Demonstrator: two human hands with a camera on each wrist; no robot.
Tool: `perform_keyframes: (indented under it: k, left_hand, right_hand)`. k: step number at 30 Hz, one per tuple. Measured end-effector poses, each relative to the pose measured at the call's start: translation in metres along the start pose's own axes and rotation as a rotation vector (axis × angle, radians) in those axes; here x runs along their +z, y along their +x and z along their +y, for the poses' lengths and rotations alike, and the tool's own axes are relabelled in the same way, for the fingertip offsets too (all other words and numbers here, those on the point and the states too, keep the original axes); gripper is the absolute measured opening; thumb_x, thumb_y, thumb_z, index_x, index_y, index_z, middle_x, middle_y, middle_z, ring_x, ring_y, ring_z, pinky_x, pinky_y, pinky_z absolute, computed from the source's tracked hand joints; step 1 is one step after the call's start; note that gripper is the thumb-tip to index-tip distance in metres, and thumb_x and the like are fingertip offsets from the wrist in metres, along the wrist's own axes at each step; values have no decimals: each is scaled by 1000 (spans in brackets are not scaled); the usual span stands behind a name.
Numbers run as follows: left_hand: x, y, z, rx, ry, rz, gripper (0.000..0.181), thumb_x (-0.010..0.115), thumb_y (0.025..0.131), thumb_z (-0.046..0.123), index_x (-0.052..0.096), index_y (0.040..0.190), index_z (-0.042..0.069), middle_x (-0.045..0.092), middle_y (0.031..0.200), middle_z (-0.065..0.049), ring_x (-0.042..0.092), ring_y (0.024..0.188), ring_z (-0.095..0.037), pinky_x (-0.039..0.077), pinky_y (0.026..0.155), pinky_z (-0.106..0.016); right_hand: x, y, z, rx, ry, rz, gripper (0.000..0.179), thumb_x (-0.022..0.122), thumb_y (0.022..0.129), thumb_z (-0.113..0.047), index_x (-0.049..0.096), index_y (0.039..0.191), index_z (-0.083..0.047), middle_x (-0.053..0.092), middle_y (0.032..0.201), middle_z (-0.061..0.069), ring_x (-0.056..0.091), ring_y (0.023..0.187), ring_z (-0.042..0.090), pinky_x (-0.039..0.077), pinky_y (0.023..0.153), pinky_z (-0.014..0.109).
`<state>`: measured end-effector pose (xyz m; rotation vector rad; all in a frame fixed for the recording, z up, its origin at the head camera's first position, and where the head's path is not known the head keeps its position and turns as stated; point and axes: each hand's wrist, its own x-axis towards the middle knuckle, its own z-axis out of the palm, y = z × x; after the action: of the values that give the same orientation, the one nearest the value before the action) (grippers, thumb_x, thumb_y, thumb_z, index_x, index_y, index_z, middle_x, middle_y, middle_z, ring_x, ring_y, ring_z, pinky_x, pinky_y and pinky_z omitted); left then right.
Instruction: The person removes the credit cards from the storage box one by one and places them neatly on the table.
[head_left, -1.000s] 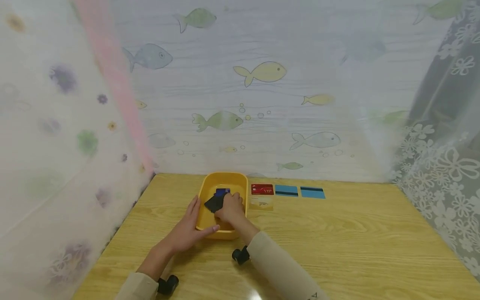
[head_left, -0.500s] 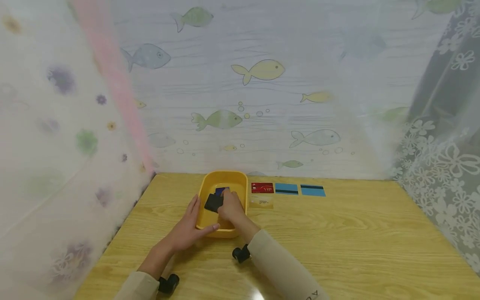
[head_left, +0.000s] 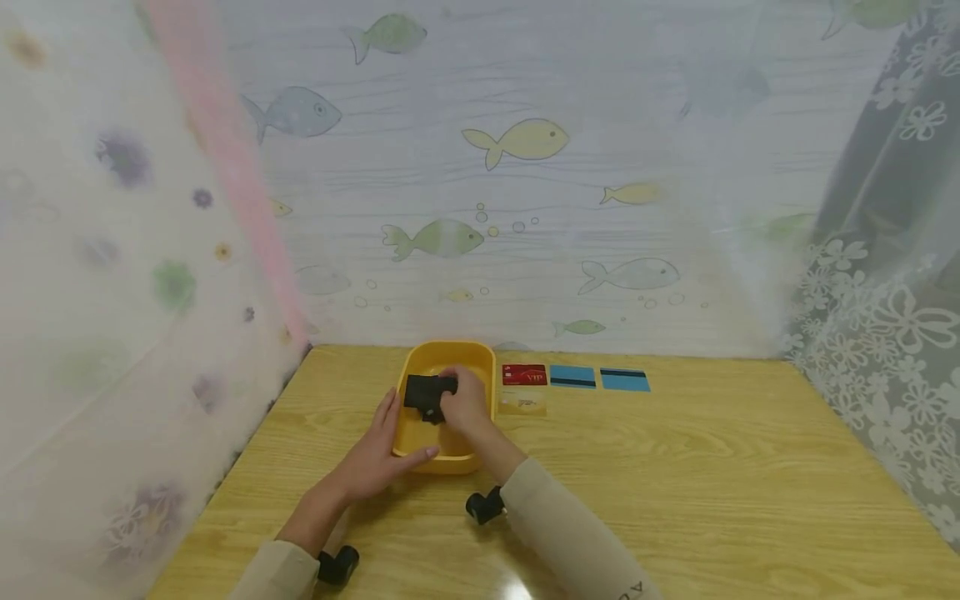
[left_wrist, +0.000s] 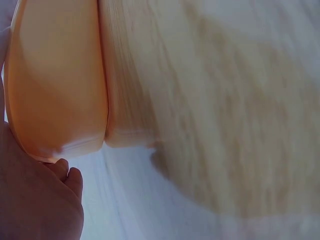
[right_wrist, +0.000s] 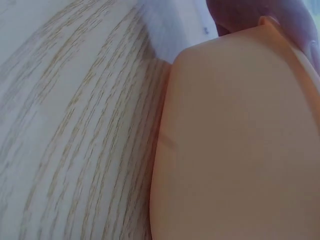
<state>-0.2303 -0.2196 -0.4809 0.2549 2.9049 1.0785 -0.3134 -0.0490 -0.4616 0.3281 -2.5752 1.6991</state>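
Note:
A yellow plastic bin (head_left: pixel 487 417) stands at the back left of the table. My left hand (head_left: pixel 367 467) holds its near-left corner, fingers along the left side and thumb across the near rim. The left wrist view shows that hand (left_wrist: pixel 40 200) against the bin's wall (left_wrist: pixel 60 75). Inside the bin, my right hand (head_left: pixel 467 404) pinches a black card (head_left: pixel 426 390) by its right end. Another small dark piece (head_left: pixel 432 414) shows just under it. The right wrist view has the bin's outer side (right_wrist: pixel 240 130) in front, with part of a hand (right_wrist: pixel 250 12) above the rim.
Right of the bin, a red VIP card (head_left: pixel 524 375) and two blue cards with dark stripes, one (head_left: pixel 573 377) beside the other (head_left: pixel 626 380), lie in a row. A gold card (head_left: pixel 523 403) lies below the red one. A patterned curtain (head_left: pixel 525 250) hangs behind the wooden table (head_left: pixel 675 483).
My right hand has turned the black card level and moved it slightly up and left inside the bin. The blue item behind it has gone out of sight. The left hand stays put.

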Motion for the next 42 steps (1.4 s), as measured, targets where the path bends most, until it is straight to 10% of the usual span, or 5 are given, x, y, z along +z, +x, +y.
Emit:
perform_keyframes:
  k: [20, 42]
  left_hand:
    - [-2, -1, 4, 6, -2, -3, 120, 62, 88, 73, -6, 165, 10, -11, 171, -12, 14, 154, -41, 23, 119, -62]
    - [-2, -1, 4, 6, 3, -5, 120, 63, 89, 72, -5, 165, 8, -9, 171, -14, 16, 154, -43, 24, 119, -62]
  right_hand:
    - [-7, 0, -2, -72, 113, -34, 28, 64, 96, 5, 68, 123, -3, 65, 113, 18, 51, 91, 21, 47, 77, 34]
    - [-16, -3, -4, -40, 282, -107, 25, 61, 100, 2, 67, 123, -1, 64, 116, 16, 60, 100, 24, 56, 87, 37]
